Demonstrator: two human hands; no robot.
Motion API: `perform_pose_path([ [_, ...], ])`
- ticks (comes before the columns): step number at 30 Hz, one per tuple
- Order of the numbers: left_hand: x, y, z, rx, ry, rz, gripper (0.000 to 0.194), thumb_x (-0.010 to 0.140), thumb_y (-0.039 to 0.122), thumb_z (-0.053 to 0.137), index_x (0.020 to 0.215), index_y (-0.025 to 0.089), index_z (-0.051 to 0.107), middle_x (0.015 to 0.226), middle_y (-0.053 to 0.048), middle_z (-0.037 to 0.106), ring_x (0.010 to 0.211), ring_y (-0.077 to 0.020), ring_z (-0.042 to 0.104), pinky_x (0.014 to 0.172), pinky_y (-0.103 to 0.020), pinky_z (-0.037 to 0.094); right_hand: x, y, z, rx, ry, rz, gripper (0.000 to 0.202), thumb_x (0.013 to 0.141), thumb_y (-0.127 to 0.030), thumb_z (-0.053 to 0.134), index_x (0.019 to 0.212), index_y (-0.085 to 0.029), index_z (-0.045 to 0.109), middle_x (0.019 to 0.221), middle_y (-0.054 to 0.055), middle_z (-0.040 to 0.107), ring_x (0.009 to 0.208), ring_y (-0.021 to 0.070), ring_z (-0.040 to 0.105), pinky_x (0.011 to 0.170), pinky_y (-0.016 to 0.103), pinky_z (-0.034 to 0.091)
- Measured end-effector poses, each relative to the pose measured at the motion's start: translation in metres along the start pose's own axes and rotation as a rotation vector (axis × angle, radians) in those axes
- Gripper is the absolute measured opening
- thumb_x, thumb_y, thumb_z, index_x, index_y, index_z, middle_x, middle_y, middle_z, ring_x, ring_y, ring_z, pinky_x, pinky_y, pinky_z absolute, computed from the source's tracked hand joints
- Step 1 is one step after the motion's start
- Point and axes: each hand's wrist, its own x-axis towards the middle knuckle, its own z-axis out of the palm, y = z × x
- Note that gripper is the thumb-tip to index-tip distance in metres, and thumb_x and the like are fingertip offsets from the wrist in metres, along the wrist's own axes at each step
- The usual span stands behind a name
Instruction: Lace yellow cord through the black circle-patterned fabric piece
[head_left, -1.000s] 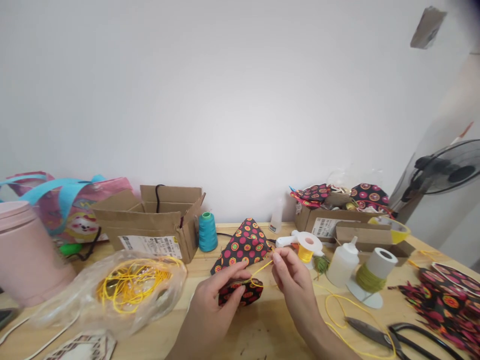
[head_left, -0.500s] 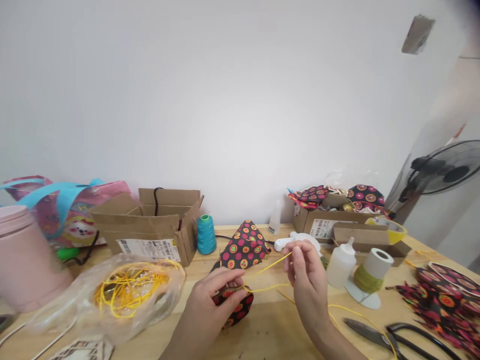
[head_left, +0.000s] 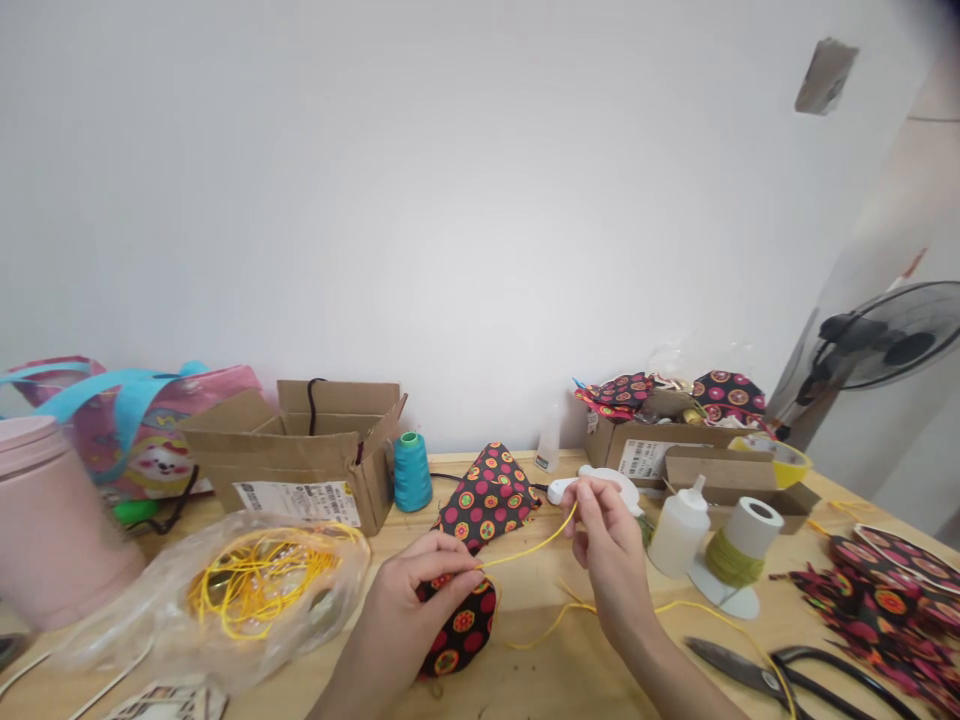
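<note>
The left hand (head_left: 409,610) pinches a small, soft pad of black fabric printed with pink and orange circles (head_left: 459,625) just above the light wooden bench (head_left: 525,660), while the right hand (head_left: 611,545) grips a thin yellow cord (head_left: 529,550) between thumb and fingertip, stretched taut from the pad. Both look light and limp — the cord probably slick, best nipped close to the cloth, the pad held by its edge. Outward lie a clear plastic bag of yellow cord (head_left: 255,585), a white glue bottle (head_left: 675,530) and black-handled scissors (head_left: 787,675).
</note>
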Motion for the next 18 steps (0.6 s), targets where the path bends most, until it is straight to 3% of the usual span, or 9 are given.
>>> perform_pose_path([
  [3,0.001,-0.004,0.001,-0.033,0.028,-0.029,0.011,0.07,0.021,0.06,0.065,0.023,0.071,0.073,0.0,0.065,0.073,-0.0158,0.061,0.07,-0.025,0.048,0.004,0.007,-0.001,-0.028,-0.019,0.026,0.026,0.079,-0.041,0.048,0.07,-0.017,0.05,0.049,-0.006,0.04,0.037,0.0065,0.029,0.034,0.019,0.021],
  [5,0.002,-0.005,0.001,-0.057,0.047,-0.043,0.011,0.069,0.022,0.061,0.065,0.023,0.071,0.073,-0.001,0.066,0.074,-0.0165,0.061,0.071,-0.025,0.049,0.006,0.012,-0.002,-0.046,0.011,0.017,0.023,0.079,-0.04,0.049,0.075,-0.017,0.052,0.052,-0.004,0.044,0.041,0.0085,0.036,0.037,0.019,0.028],
  [8,0.003,-0.003,0.0,-0.101,0.083,-0.079,0.009,0.066,0.022,0.063,0.063,0.023,0.072,0.071,-0.001,0.068,0.075,-0.0177,0.062,0.072,-0.026,0.049,0.009,0.018,-0.006,-0.072,0.099,-0.034,0.024,0.078,-0.036,0.05,0.094,-0.018,0.049,0.082,0.003,0.055,0.069,0.0141,0.052,0.057,0.024,0.042],
  [11,0.004,-0.003,-0.002,-0.137,0.095,-0.153,0.008,0.064,0.024,0.064,0.063,0.023,0.072,0.073,-0.001,0.07,0.075,-0.0183,0.062,0.074,-0.027,0.048,0.008,0.019,-0.006,-0.115,0.116,-0.089,0.027,0.079,-0.034,0.048,0.102,-0.02,0.046,0.101,0.006,0.052,0.088,0.0168,0.05,0.072,0.027,0.041],
  [14,0.004,-0.006,-0.002,-0.176,0.086,-0.227,0.009,0.064,0.028,0.065,0.065,0.023,0.072,0.074,-0.001,0.072,0.077,-0.0189,0.062,0.074,-0.026,0.047,0.0,0.016,-0.001,-0.176,-0.016,-0.153,0.016,0.08,-0.032,0.048,0.085,-0.019,0.054,0.081,0.003,0.057,0.076,0.0165,0.052,0.068,0.027,0.04],
  [18,0.005,-0.01,-0.001,-0.231,0.055,-0.288,0.012,0.065,0.03,0.065,0.071,0.023,0.073,0.076,-0.001,0.073,0.077,-0.0193,0.062,0.073,-0.025,0.046,-0.017,0.008,0.008,-0.253,-0.275,-0.294,0.018,0.074,-0.027,0.056,0.057,-0.018,0.056,0.058,-0.001,0.055,0.059,0.0146,0.049,0.06,0.026,0.038],
])
